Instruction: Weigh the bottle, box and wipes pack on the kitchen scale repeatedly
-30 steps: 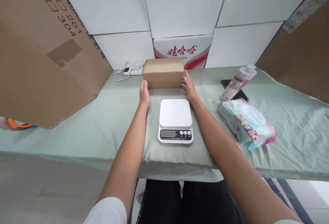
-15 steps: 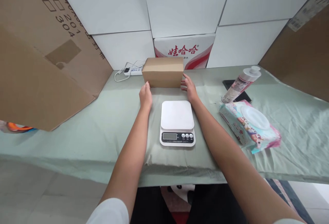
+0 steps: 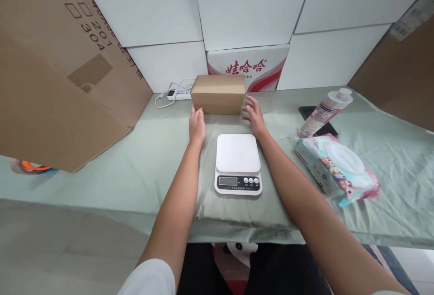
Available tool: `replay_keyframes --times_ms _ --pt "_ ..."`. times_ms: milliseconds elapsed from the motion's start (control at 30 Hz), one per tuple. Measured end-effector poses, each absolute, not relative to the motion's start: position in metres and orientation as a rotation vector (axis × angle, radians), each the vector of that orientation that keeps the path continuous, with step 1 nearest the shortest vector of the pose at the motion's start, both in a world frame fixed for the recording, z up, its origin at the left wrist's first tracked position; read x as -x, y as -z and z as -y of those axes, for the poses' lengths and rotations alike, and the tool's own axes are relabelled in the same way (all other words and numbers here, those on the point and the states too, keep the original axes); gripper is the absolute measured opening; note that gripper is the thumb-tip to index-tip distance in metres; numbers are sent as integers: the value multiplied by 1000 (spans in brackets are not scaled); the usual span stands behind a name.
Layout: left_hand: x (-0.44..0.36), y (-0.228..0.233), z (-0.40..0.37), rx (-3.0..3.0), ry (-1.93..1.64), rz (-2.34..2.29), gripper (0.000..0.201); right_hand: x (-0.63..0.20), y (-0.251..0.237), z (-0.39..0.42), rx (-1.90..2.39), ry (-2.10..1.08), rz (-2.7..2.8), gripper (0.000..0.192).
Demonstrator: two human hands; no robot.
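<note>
A closed brown cardboard box (image 3: pixel 219 98) sits at the back of the table, in front of a white printed carton. At its front left corner is my left hand (image 3: pixel 197 123), fingers extended; whether they touch the cardboard I cannot tell. My right hand (image 3: pixel 253 113) is just off the box's right end, its fingers spread and slightly curled with nothing in them. Between my forearms lies a white digital kitchen scale (image 3: pixel 238 163), its platform bare and its display blank.
On the right stand a tilted-looking bottle (image 3: pixel 323 113), a dark flat object (image 3: pixel 328 129) and a pack of wet wipes (image 3: pixel 337 168). A power strip (image 3: pixel 179 94) with a white cable lies back left. Large cardboard panels (image 3: pixel 50 105) flank the green-covered table (image 3: pixel 145 173).
My right hand has come away from the box's right side and its fingers have opened. My left hand stays by the front left corner. The whole view has shifted slightly.
</note>
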State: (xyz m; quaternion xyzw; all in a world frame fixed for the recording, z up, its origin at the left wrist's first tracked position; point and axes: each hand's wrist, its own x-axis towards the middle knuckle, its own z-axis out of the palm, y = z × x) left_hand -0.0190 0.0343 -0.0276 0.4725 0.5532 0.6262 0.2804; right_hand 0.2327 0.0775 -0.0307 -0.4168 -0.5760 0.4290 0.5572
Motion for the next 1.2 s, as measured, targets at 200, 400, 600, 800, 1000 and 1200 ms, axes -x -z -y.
replay_keyframes --times_ms 200,400,600,800,1000,1200 --pt "28 33 -40 -1182 -1594 -1569 58 -233 29 -77 990 -1030 1463 77" --pt "27 32 -41 -1168 -1585 -1544 51 -232 27 -81 988 -1118 1536 95" --pt "26 30 -35 -1162 -1652 -1507 55 -228 24 -75 1019 -1074 1350 88" --pt "23 26 -28 -1189 -1741 -1547 40 -228 13 -61 1057 -1015 1150 51" --pt "17 17 -22 -1165 -1695 -1538 23 -227 -2 -47 1121 -898 1123 51" --pt "14 8 -14 -1289 -1612 -1623 32 -248 -83 23 1138 -413 1357 50"
